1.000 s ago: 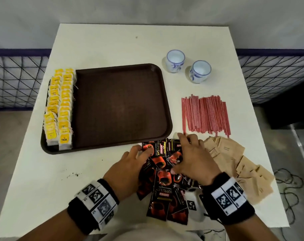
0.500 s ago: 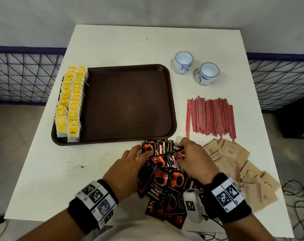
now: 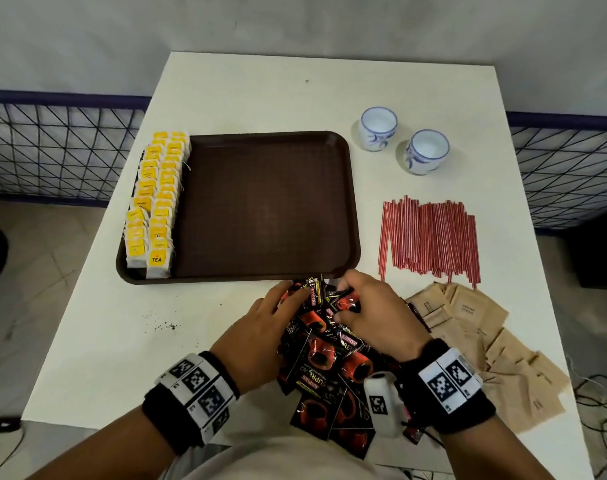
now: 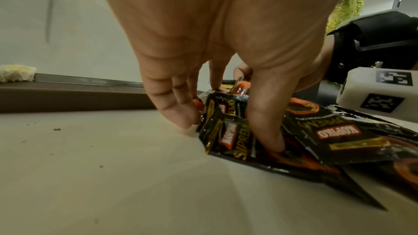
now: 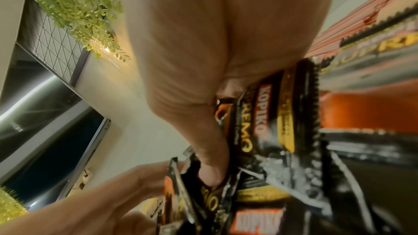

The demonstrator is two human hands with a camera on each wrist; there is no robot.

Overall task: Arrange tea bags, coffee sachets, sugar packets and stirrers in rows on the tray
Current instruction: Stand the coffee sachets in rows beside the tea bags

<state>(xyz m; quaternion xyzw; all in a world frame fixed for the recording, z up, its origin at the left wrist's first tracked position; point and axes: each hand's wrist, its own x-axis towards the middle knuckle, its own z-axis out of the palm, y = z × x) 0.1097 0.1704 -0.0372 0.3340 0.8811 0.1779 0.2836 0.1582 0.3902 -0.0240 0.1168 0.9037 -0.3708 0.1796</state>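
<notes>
A brown tray (image 3: 350,202) lies on the white table with two rows of yellow tea bags (image 3: 155,206) along its left side. A heap of black coffee sachets (image 3: 324,358) lies just in front of the tray. My left hand (image 3: 260,334) has its fingers and thumb curled into the heap's left side, gripping coffee sachets (image 4: 228,131). My right hand (image 3: 371,313) holds a bunch of coffee sachets (image 5: 267,122) at the heap's far end. Red stirrers (image 3: 430,237) lie right of the tray. Brown sugar packets (image 3: 485,344) are spread at the right front.
Two small white-and-blue cups (image 3: 378,128) (image 3: 426,151) stand behind the stirrers. Tea crumbs (image 3: 163,327) dot the table left of my hands. A wire fence (image 3: 59,150) runs on both sides of the table.
Both hands have closed tighter around the far end of the sachet heap, bunching the sachets together near the tray's front edge. The head view has shifted, so the table sits further right.
</notes>
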